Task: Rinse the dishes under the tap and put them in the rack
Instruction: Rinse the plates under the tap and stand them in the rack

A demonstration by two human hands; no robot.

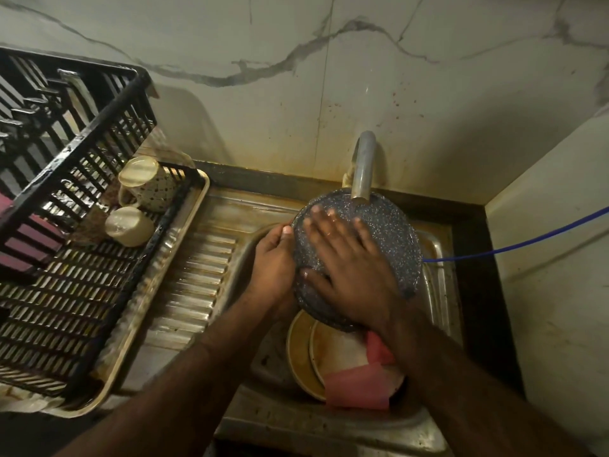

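A dark speckled plate (pixel 389 225) is held tilted over the steel sink (pixel 435 245), just under the spout of the metal tap (pixel 362 169). My left hand (pixel 273 265) grips the plate's left rim, thumb on the edge. My right hand (pixel 346 258) lies flat on the plate's face with fingers spread. Below the plate, two cream plates (pixel 309 351) and a pink cloth (pixel 359 384) lie in the sink. The black slatted rack (pixel 66 291) stands at the left and holds a patterned mug (pixel 148 183) and a plain cream cup (pixel 128 225).
The rack sits on a beige tray (pixel 184 245) beside the ribbed steel draining board (pixel 197 275). A blue hose (pixel 527 239) runs from the right wall toward the sink. Marble-patterned wall behind the tap; a wall corner juts out at the right.
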